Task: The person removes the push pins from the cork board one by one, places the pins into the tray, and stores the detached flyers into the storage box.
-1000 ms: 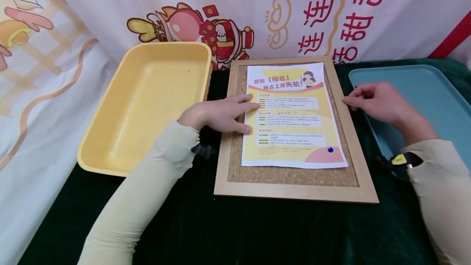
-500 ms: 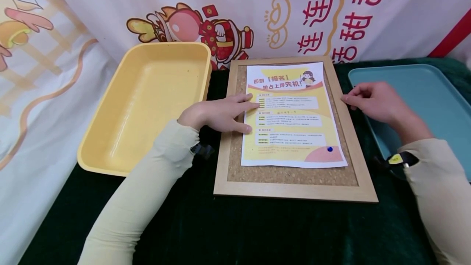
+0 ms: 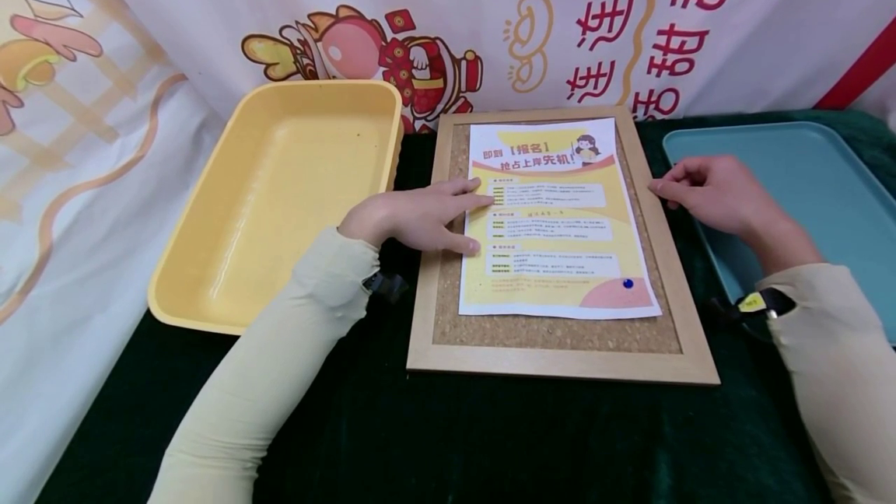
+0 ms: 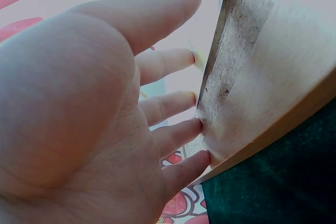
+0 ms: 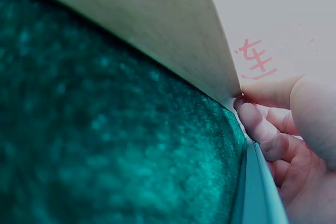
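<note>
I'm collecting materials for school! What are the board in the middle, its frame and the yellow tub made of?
The board looks like cork: dull, brown and speckled with little grains. Its frame is probably wood, or a wood look-alike: pale tan, smooth, with a matte finish. The yellow tub seems to be plastic: one even colour, rounded corners and a shiny streak inside.

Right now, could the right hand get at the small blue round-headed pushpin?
Probably yes: the right hand is nearby, touching the rectangular wood-framed cork board; nothing visible covers the pushpin, and the left hand is clear of it.
</note>
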`<state>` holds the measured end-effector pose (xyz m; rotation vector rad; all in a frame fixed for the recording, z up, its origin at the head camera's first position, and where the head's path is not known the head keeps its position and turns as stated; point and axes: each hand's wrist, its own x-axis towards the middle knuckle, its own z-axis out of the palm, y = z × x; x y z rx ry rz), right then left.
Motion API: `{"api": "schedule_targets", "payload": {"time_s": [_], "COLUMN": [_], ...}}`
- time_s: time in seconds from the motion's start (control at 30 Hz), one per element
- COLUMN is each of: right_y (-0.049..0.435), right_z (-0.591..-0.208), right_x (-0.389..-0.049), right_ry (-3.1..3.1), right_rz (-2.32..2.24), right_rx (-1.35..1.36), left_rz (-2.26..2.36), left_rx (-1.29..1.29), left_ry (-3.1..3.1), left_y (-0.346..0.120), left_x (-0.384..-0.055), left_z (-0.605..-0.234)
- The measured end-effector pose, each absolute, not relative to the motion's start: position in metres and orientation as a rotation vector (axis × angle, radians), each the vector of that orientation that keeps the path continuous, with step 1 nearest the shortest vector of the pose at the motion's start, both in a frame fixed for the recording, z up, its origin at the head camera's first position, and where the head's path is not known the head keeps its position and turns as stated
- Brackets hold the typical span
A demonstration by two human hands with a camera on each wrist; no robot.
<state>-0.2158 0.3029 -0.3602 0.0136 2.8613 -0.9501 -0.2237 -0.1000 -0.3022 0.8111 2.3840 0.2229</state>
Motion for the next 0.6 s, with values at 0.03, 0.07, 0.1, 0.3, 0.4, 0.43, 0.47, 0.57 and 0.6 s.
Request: {"api": "schedule_targets", "payload": {"time_s": [0.03, 0.07, 0.1, 0.3, 0.4, 0.43, 0.47, 0.57, 0.6], "right_y": [0.3029, 0.3029, 0.3029, 0.3028, 0.3023, 0.3021, 0.3022, 0.3021, 0.3022], "right_z": [-0.3604, -0.3605, -0.3607, -0.3616, -0.3618, -0.3618, -0.3618, -0.3619, -0.3620], "right_x": [-0.2157, -0.2156, -0.2155, -0.2156, -0.2160, -0.2161, -0.2162, -0.2164, -0.2164], "right_ry": [2.863, 2.863, 2.863, 2.866, 2.870, 2.870, 2.870, 2.871, 2.871], "right_rz": [-0.950, -0.950, -0.951, -0.952, -0.953, -0.955, -0.956, -0.961, -0.963], "right_rx": [0.013, 0.014, 0.015, 0.019, 0.023, 0.026, 0.028, 0.030, 0.029], "left_rz": [0.225, 0.227, 0.229, 0.228, 0.228, 0.227, 0.227, 0.234, 0.238], "left_rx": [0.811, 0.809, 0.810, 0.808, 0.806, 0.806, 0.807, 0.806, 0.805], "left_ry": [2.384, 2.383, 2.383, 2.382, 2.382, 2.382, 2.382, 2.382, 2.382], "left_y": [-0.1000, -0.0998, -0.0998, -0.0991, -0.0989, -0.0990, -0.0991, -0.0997, -0.1000], "left_x": [-0.2235, -0.2232, -0.2232, -0.2235, -0.2232, -0.2233, -0.2234, -0.2239, -0.2241], "left_z": [-0.3020, -0.3019, -0.3019, -0.3020, -0.3016, -0.3016, -0.3016, -0.3018, -0.3018]}}
